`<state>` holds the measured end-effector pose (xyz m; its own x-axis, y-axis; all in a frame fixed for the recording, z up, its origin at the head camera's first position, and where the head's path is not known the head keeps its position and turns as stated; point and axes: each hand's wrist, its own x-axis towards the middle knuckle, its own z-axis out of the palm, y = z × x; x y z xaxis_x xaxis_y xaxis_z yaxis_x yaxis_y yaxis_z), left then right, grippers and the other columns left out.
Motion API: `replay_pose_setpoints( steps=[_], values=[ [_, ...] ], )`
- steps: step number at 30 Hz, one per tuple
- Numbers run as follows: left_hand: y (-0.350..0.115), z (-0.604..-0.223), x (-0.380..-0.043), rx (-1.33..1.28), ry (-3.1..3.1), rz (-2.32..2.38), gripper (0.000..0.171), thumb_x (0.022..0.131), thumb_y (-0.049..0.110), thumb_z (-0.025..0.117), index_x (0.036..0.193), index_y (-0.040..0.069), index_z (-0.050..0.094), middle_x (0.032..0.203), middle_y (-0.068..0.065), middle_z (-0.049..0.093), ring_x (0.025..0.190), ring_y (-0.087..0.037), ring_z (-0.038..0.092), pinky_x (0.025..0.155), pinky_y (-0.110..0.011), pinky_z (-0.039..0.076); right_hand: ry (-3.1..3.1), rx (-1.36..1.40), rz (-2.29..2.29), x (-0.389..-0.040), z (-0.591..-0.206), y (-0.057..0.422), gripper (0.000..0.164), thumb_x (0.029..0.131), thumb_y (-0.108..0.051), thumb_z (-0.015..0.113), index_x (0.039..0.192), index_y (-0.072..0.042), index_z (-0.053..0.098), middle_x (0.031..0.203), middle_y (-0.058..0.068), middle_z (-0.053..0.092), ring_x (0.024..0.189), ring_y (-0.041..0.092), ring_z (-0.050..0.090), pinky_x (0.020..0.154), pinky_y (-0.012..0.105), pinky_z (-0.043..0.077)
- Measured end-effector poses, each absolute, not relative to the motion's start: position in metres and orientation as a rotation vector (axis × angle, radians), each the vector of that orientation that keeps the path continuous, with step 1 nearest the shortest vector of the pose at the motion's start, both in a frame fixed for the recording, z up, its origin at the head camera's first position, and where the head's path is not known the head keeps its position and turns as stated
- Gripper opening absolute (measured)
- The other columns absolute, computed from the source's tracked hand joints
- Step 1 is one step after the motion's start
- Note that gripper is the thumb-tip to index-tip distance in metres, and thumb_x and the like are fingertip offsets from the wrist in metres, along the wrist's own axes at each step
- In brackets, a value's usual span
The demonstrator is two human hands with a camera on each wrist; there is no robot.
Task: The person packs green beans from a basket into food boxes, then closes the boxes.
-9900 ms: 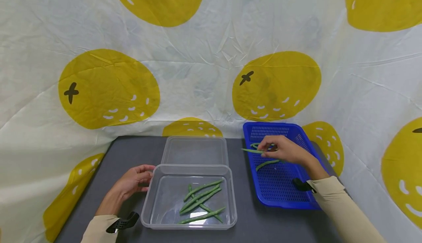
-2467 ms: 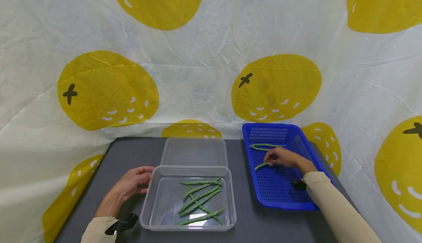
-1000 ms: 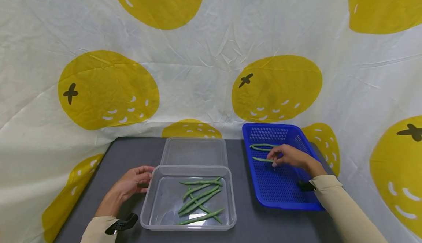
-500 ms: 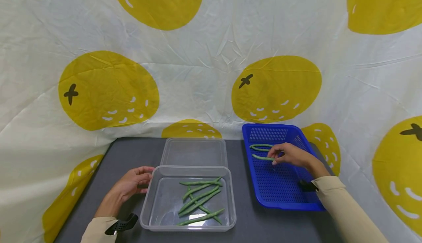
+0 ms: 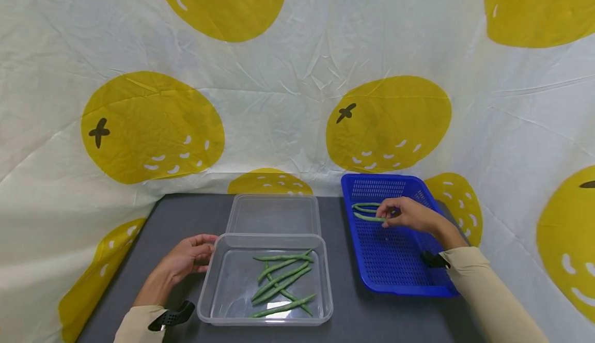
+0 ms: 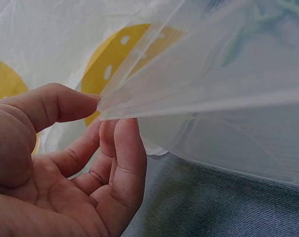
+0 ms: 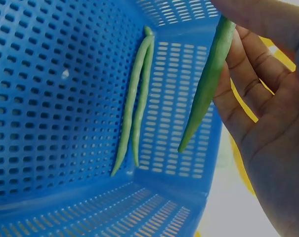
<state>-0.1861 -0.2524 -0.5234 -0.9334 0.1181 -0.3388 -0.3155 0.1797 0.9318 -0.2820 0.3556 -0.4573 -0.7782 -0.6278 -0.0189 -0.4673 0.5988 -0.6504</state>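
Observation:
My right hand [image 5: 413,215] pinches a green bean [image 7: 207,84] between thumb and fingers over the blue basket [image 5: 404,290]. The bean's far tip points free of the hand in the right wrist view. Two more green beans [image 7: 133,103] lie side by side in the basket, against its wall. With thumb and fingertips my left hand [image 5: 178,260] pinches the left rim of a clear plastic container [image 5: 204,286]; the left wrist view shows thumb [image 6: 72,102] above and fingers below the edge. Several green beans [image 5: 281,283] lie crossed on the container's floor.
A clear flat lid [image 5: 274,214] lies on the dark grey table [image 5: 186,214] behind the container. White cloth [image 5: 279,131] printed with yellow fruit hangs at the back and sides. The basket stands right of the container, with a gap between them.
One bean has joined those in the container since the oldest frame. My right hand then picked up another from the basket and has lifted it slightly. The left hand keeps its place.

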Motion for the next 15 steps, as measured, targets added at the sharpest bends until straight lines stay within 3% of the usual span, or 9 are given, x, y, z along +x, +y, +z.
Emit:
replay_pose_setpoints(
  steps=[15],
  values=[
    [-0.252, -0.523, -0.185, -0.18, 2.132, 1.801, 0.047, 0.098, 0.019, 0.064, 0.138, -0.002, 0.053, 0.109, -0.01, 0.07, 0.094, -0.024, 0.067, 0.076, -0.042, 0.054, 2.579, -1.07, -0.969, -0.277, -0.445, 0.33, 0.018, 0.092, -0.014, 0.075, 0.107, -0.021, 0.071, 0.101, -0.002, 0.07, 0.09, 0.014, 0.062, 0.079, 0.031, 0.053]
  ],
)
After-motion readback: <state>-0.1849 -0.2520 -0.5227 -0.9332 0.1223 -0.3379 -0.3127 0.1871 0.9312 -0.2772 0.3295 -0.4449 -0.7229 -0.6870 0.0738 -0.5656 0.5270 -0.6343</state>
